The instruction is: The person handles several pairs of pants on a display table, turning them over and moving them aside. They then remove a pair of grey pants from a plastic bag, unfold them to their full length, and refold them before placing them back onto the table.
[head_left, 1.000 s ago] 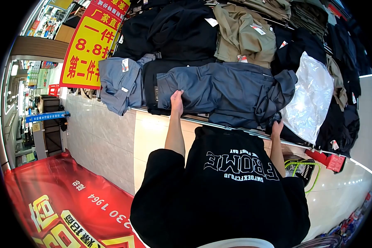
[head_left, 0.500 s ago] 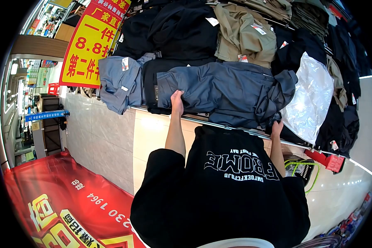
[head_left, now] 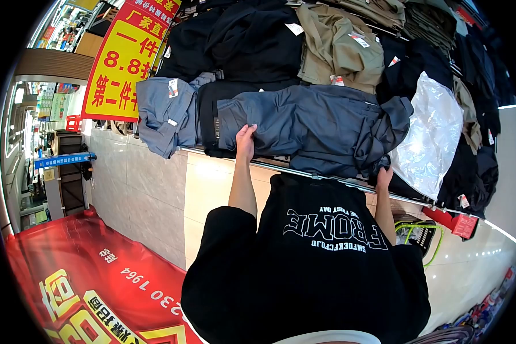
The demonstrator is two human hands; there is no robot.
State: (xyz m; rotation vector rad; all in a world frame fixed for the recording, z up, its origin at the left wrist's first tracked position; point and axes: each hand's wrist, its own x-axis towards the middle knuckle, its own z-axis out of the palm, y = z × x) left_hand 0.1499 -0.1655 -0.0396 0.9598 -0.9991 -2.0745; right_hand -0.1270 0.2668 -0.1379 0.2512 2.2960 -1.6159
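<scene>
Dark blue-grey trousers [head_left: 321,120] lie stretched sideways over the front of the clothes display, bunched toward their right end. Near the narrower left end, my left hand [head_left: 246,141] is closed on the lower edge of the cloth. My right hand [head_left: 384,178] grips the bunched cloth at the lower right, its fingertips partly hidden by the folds. Black folded clothing [head_left: 208,120] shows beneath the left end. A clear plastic bag [head_left: 430,137] touches the right side of the trousers.
Grey folded clothing [head_left: 166,112] with tags lies at the left, an olive garment [head_left: 338,46] and black clothes [head_left: 241,43] behind. A metal rail [head_left: 327,176] runs along the front edge. A yellow-and-red sign [head_left: 120,63] stands left; a red banner [head_left: 109,275] is lower left.
</scene>
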